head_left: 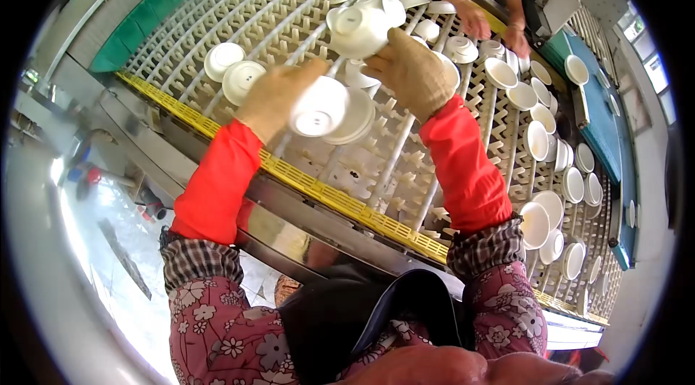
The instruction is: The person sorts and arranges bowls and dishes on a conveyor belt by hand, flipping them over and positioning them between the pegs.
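Note:
My left hand (279,99), in a tan glove and slightly blurred, grips an upside-down white bowl (318,108) at its side. Behind that bowl, more white bowls (355,120) overlap closely. My right hand (414,72), also gloved, is closed on the edge of another white bowl (358,31), whose base faces me. This bowl is lifted over the pegged conveyor rack (391,160). Two upturned bowls (242,82) lie left of my left hand. Part of each hand's grip is hidden.
Across the rack a person's hands (474,23) reach among bowls. Rows of tilted bowls (537,140) stand in the pegs on the right. A yellow edge strip (318,181) runs along my side. Beyond is a blue belt (597,117) carrying bowls.

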Motion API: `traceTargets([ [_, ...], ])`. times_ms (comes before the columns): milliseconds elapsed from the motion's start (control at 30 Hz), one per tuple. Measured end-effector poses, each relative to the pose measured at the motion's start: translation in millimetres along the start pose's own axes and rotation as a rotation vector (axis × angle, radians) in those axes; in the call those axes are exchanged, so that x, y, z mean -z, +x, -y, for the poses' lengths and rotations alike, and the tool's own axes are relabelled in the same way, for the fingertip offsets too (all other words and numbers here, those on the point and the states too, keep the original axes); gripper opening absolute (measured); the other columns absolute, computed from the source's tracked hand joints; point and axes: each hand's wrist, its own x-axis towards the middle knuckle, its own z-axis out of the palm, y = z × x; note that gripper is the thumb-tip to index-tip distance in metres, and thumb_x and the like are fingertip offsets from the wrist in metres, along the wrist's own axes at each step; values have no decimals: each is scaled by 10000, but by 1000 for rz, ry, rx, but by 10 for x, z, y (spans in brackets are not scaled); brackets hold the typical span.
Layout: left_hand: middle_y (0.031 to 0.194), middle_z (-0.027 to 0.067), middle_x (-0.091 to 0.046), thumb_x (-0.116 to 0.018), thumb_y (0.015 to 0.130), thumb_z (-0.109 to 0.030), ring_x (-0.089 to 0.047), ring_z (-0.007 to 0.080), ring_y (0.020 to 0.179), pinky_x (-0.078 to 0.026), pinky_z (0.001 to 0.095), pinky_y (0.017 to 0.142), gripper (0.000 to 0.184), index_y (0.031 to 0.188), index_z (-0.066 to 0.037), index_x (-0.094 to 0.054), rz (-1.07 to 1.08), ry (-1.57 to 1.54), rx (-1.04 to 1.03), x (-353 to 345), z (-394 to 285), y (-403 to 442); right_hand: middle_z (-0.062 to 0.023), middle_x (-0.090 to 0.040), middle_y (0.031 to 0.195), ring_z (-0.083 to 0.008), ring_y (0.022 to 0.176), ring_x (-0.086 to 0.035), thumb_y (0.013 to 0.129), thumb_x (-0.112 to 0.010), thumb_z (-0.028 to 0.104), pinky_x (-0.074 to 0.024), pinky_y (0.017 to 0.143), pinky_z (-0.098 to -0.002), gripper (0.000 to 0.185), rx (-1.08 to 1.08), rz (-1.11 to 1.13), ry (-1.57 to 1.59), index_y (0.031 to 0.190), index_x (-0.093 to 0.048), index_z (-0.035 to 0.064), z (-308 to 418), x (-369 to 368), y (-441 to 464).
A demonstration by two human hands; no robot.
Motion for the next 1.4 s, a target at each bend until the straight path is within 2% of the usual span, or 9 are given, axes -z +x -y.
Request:
traceTargets([
  [133, 1285, 223, -802, -667, 1096, -378, -799, 392, 1129, -617, 478, 961, 400, 1397, -123, -737, -82, -222, 423, 165, 532, -91, -192, -751, 1459, -322, 1309, -742, 1136, -722, 212, -567, 1170, -415, 437, -457, -81, 418, 1512, -697, -9, -27, -201, -127],
  [300, 1389, 260, -792, -743, 1010, -501, -770, 376, 1266, -574, 440, 1118, 719, 1541, -16, -739, -232, 44, 381, 263, -72, -67, -220, -814, 1300, -360, 1180, -796, 1046, -804, 356, -614, 1002, -450, 505, -167, -149, -392, 1442, -772, 43, -1020, 44, -268],
  [433, 1242, 207, -818, -800, 995, -491, -751, 423, 1158, -583, 509, 1039, 532, 1162, 12, -845, 173, 44, -311, -119, -445, -72, -218, -829, 1042, -439, 972, -799, 1016, -786, 405, -618, 862, -537, 408, -129, 41, -614, 1246, -830, 71, -1256, 222, -286],
  [633, 976, 193, -794, -839, 985, -449, -740, 417, 1028, -578, 524, 877, 487, 764, -21, -767, 282, 56, -52, -439, -460, -116, -212, -828, 1155, -408, 1047, -809, 1025, -807, 287, -637, 901, -499, 351, -568, 26, -51, 1314, -789, 88, -874, 357, -442],
  [733, 1000, 188, -802, -790, 1018, -539, -746, 394, 980, -569, 504, 884, 535, 972, -9, -836, 318, -20, 12, -448, -425, -58, -239, -829, 1178, -434, 1097, -814, 1054, -817, 178, -654, 928, -475, 366, 8, -152, -211, 1385, -725, 51, -924, 259, -619],
  [967, 1034, 193, -802, -548, 1158, -240, -793, 424, 951, -579, 536, 820, 235, 1345, -202, -684, -69, 144, 56, -217, -109, 70, -176, -821, 1246, -219, 1053, -811, 1115, -732, 182, -625, 840, -377, 379, -788, -150, 774, 1439, -717, -13, -457, 327, -799],
  [1133, 1129, 263, -805, -555, 1123, -91, -784, 493, 1073, -594, 550, 887, 320, 1428, -163, -619, -296, 226, 82, 263, 535, 621, -202, -791, 1381, -332, 1273, -767, 1043, -815, 280, -599, 1082, -441, 594, -574, -1, -314, 1539, -691, -21, -290, 1157, -1715],
  [1300, 1392, 279, -788, -699, 1089, -437, -774, 490, 1225, -574, 551, 1110, 568, 1502, -48, -681, -543, 287, 435, 20, 1117, 1008, -267, -706, 1496, -452, 1375, -682, 883, -911, 295, -557, 1157, -520, 794, -449, 52, -983, 1575, -654, 5, -397, 1767, -2852],
  [1400, 1371, 218, -807, -802, 1003, -539, -771, 396, 1242, -583, 468, 1105, 698, 1467, -19, -755, -128, 78, 162, -102, 359, 631, -272, -705, 1485, -483, 1340, -687, 928, -873, 304, -556, 1131, -519, 762, -442, -115, -1159, 1593, -641, 15, -569, 1876, -3352],
])
